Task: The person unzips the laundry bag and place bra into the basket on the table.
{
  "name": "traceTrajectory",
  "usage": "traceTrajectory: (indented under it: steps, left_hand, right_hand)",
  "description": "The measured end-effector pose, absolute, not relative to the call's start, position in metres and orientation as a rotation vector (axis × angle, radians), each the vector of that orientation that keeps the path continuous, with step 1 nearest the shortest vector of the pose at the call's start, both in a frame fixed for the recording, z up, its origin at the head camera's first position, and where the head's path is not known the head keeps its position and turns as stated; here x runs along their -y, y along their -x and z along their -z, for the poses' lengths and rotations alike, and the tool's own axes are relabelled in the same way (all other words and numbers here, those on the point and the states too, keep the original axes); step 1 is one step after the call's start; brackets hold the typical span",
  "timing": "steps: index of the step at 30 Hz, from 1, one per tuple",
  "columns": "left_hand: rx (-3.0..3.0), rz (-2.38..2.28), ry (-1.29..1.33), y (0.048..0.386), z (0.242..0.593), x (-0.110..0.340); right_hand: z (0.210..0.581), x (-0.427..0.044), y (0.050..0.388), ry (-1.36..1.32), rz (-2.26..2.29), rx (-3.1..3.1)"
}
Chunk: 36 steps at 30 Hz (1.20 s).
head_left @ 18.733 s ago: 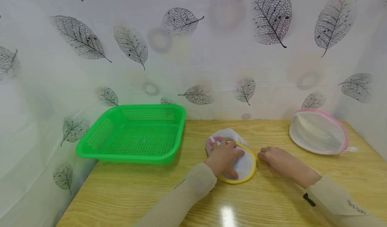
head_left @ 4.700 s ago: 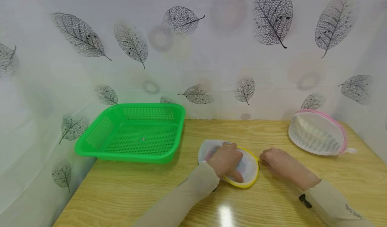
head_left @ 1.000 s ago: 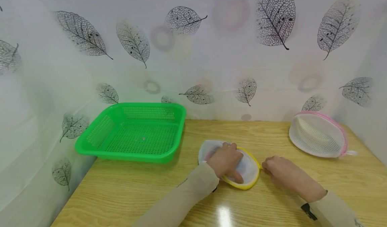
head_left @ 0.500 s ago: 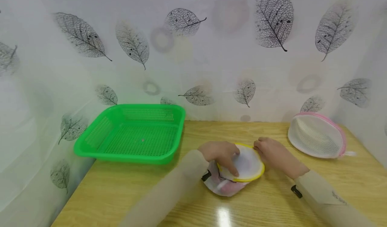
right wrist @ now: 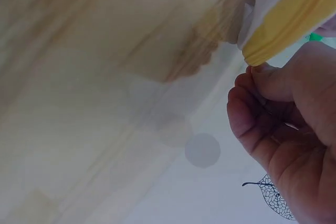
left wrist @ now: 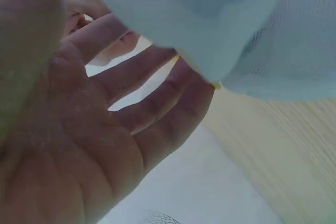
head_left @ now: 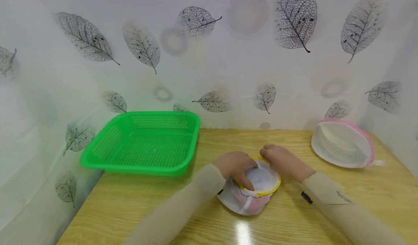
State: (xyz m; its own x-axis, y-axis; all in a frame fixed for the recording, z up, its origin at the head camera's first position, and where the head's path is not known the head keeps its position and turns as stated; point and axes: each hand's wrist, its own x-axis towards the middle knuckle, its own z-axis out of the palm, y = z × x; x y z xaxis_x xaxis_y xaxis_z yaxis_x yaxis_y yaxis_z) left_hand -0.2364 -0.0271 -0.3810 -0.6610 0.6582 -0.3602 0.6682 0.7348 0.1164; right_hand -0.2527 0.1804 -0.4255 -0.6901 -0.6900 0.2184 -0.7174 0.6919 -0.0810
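Note:
A white mesh bag with a yellow zipper rim lies on the table, its pinkish, pale lower part spread toward the near side. My left hand holds its left side, thumb on the near part of the rim and fingers at the far part. In the left wrist view the fingers of my left hand reach to the bag's yellow edge. My right hand is at the far edge of the rim. The right wrist view has my right hand pinching at the end of the yellow band; what its fingertips cover is hidden.
A green perforated basket stands at the back left of the wooden table. At the back right rests another white mesh bag with pink trim. A leaf-patterned sheet hangs behind and beside the table.
The yellow-rimmed bag has turned, its loose part swinging from the left toward the near side. My right hand has moved left and away, from the rim's right edge to its far edge.

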Motion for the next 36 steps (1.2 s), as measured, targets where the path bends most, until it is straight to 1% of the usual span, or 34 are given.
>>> traceTrajectory:
  steps: [6,19,36]
  left_hand:
    - [-2.570,0.067,-0.974,0.2361,0.3819,0.0270]
    - [-2.575,0.014,-1.035,0.2357,0.3860,0.0280]
    - [-2.586,-0.031,-1.006,0.2369,0.3875,0.0283]
  right_hand:
    - [0.4277,-0.1787,0.2549,-1.131,-0.163,2.773]
    - [0.4290,-0.1803,0.2515,-1.099,-0.130,2.796]
    - [0.4279,-0.1813,0.2496,-1.105,-0.082,2.740]
